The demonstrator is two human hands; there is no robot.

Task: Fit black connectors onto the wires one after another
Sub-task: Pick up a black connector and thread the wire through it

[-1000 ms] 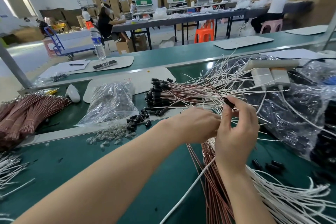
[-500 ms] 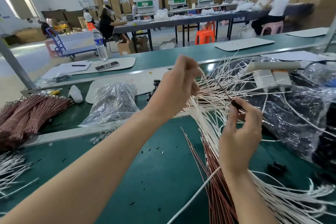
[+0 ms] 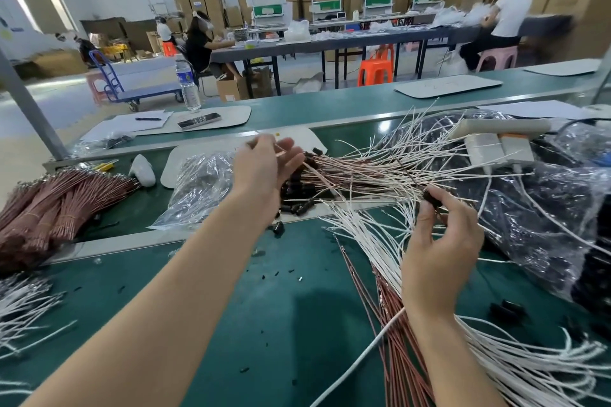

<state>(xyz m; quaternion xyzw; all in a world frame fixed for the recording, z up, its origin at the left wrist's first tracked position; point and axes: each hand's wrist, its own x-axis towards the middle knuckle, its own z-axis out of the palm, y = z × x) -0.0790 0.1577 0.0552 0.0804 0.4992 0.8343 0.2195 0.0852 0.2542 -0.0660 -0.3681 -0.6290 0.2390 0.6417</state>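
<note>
A fan of white wires (image 3: 360, 225) and thin brown wires (image 3: 396, 350) lies across the green bench (image 3: 271, 314) on the right. My right hand (image 3: 439, 244) pinches a black connector (image 3: 430, 196) between thumb and forefinger, above the white wires. Farther left, my left hand (image 3: 264, 172) hovers with loosely spread fingers over a pile of wires fitted with black connectors (image 3: 299, 187); a thin wire end shows by its fingertips. A few loose black connectors (image 3: 278, 229) lie at the bench rail.
A clear plastic bag (image 3: 198, 185) lies left of the pile. Tied brown wire bundles (image 3: 53, 208) and white wires (image 3: 20, 314) fill the left side. A large bag of black parts (image 3: 535, 228) and a white power strip (image 3: 496, 142) crowd the right.
My left hand has dropped from its raised position and moved left over the pile of fitted wires, its fingers opening. My right hand keeps its pinch on the black connector, barely moved.
</note>
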